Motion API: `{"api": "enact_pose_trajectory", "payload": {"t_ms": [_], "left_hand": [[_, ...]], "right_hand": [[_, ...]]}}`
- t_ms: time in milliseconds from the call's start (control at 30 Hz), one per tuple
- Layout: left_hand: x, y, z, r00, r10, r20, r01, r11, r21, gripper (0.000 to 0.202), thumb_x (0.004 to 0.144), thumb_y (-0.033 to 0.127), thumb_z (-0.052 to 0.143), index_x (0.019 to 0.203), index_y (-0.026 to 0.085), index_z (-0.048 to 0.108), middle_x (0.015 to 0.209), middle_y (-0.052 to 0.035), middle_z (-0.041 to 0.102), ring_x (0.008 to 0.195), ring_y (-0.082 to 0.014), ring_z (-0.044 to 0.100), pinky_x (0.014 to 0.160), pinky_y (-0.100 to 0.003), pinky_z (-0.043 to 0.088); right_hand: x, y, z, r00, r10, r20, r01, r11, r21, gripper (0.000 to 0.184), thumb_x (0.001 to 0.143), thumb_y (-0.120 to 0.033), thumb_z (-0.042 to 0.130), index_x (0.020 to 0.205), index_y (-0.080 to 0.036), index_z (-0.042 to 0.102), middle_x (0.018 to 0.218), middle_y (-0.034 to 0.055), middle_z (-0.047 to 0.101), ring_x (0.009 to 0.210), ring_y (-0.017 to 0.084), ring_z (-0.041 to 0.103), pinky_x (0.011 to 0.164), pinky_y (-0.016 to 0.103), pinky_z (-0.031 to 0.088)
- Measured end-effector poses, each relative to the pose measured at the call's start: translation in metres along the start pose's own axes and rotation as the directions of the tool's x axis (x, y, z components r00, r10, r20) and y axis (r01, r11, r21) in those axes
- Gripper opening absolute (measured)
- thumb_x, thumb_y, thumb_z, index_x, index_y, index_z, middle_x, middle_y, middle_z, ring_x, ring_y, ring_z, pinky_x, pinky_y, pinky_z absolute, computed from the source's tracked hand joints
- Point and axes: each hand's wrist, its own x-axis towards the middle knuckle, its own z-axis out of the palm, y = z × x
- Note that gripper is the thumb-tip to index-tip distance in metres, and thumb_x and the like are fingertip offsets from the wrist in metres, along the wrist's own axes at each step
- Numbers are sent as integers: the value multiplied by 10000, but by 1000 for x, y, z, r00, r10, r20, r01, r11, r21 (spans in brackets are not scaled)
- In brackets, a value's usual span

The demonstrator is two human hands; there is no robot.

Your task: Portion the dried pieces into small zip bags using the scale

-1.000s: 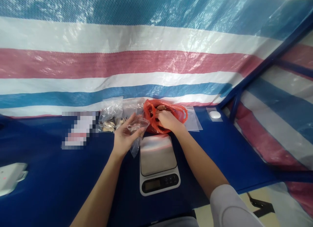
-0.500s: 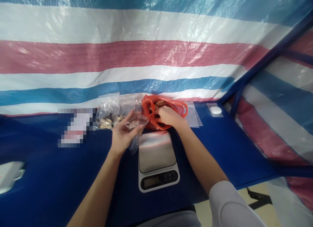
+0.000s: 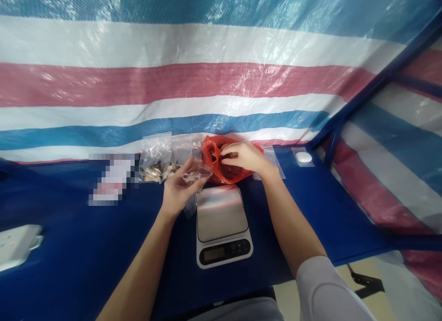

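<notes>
My left hand pinches the mouth of a small clear plastic zip bag, which hangs just above the left corner of a digital kitchen scale. My right hand rests at the mouth of a red-orange plastic carrier bag, fingers curled over brown pieces inside. Whether those fingers hold any piece is hidden. The scale's steel platform is bare, and its display sits toward me.
A clear zip bag of pale pieces stands left of the carrier bag, on a blue table. Also there are a pixelated packet, flat plastic bags, a white round device and a white power strip. Striped tarpaulin rises behind.
My right hand has lifted and moved slightly right, out of the deeper part of the carrier bag. My left hand and the small bag have barely moved.
</notes>
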Motion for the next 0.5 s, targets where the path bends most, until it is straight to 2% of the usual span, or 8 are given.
{"api": "enact_pose_trajectory", "payload": {"t_ms": [133,200,300,500], "left_hand": [[-2,-2,0,999,11,31,-13,999,42,760,698,460,888,1360,161,662,1255,-145,745,1137,-291,722,1025,-443,580],[-2,-1,1,999,16,45,-19,997,70,760,705,467,883,1363,158,661,1267,-145,741,1172,-301,708,1070,-453,553],[-4,1,3,997,9,71,-14,997,74,802,704,494,879,1392,160,638,1265,-146,741,1185,-326,702,1043,-466,576],[-5,2,4,994,18,104,-24,998,60,842,689,475,894,1429,194,606,1338,-145,705,1239,-343,672,992,-459,610]], "right_hand": [[-4,-25,-13,997,-57,-47,60,995,83,196,881,-218,743,1062,-242,811,1106,29,799,1019,190,739,958,318,530],[-4,-39,-14,994,-103,-22,104,988,114,181,889,-221,735,1050,-246,814,1080,20,802,983,178,740,939,315,534],[-2,-53,-10,989,-147,33,141,980,138,172,900,-244,733,1053,-252,810,1080,16,801,964,166,738,924,305,532],[1,-55,0,986,-71,151,58,994,88,141,910,-327,730,1027,-314,807,1053,-39,803,949,162,733,906,296,521]]}}
